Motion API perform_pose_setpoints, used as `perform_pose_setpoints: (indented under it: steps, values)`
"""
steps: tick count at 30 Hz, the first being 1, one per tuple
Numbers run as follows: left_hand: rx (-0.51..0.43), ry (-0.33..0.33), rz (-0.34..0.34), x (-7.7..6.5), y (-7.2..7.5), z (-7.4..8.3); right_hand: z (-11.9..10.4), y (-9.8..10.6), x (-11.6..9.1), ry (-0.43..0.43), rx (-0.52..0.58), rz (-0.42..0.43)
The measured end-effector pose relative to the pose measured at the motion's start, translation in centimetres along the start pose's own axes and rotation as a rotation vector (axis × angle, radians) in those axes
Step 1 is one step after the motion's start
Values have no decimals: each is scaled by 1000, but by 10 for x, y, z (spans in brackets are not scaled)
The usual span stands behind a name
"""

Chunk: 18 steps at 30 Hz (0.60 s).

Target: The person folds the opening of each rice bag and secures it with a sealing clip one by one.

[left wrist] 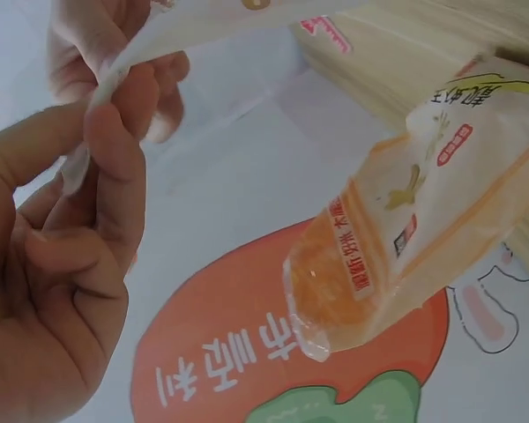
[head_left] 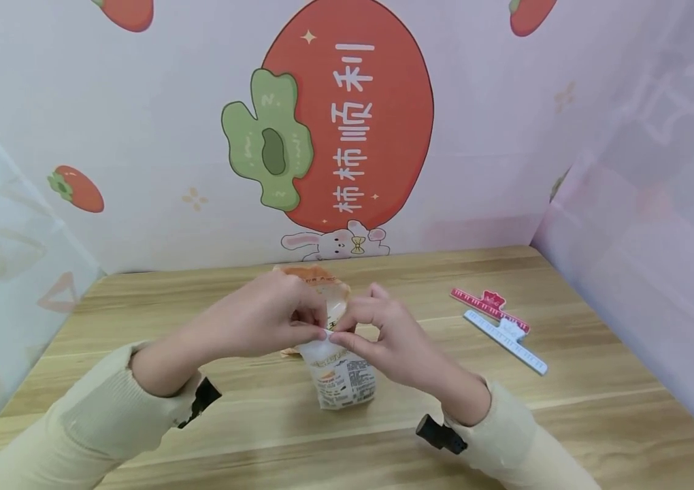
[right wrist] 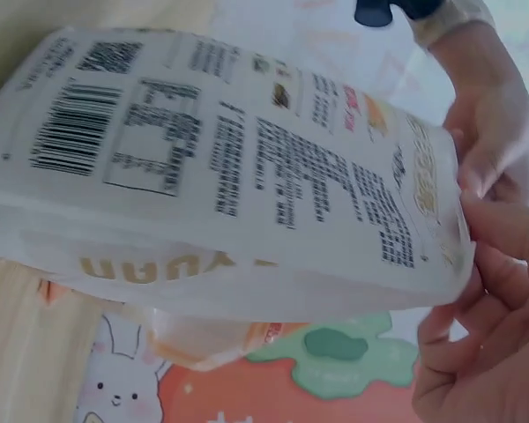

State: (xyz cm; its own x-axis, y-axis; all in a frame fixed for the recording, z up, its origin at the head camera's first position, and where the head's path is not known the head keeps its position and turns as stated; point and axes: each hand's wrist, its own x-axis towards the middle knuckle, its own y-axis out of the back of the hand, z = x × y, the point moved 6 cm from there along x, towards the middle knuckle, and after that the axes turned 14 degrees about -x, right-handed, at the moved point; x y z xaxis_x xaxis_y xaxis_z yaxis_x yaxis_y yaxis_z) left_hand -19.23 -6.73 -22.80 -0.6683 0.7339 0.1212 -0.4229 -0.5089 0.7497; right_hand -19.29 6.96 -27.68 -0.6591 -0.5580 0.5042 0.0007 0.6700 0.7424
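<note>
A white printed food bag [head_left: 343,388] stands on the table between the two hands, its barcode and dense text showing in the right wrist view. My left hand [head_left: 270,313] pinches its top edge between thumb and fingers. Close beside it, my right hand [head_left: 399,340] pinches the same edge, the two thumbtips almost meeting. In the left wrist view, the bag's edge appears as a thin white fold passing between the fingers of the left hand [left wrist: 70,264]. Just behind is an orange-and-white food bag [left wrist: 423,203], partly hidden by the hands in the head view.
To the right on the wooden table [head_left: 249,422] lie a red bag clip [head_left: 490,307] and a light blue bag clip [head_left: 506,340], side by side and partly overlapping. A printed backdrop [head_left: 169,122] rises behind the table, with pale sheets at both sides.
</note>
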Motion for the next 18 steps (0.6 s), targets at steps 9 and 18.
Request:
perform_pose_setpoints:
  steps: [9, 18]
  values:
    - [-82, 50, -31, 5, -5, -9, -9, 0, -6, 34, -72, 79]
    - [76, -14, 94, 2, -6, -1, 3, 6, -20, -27, -114, 69]
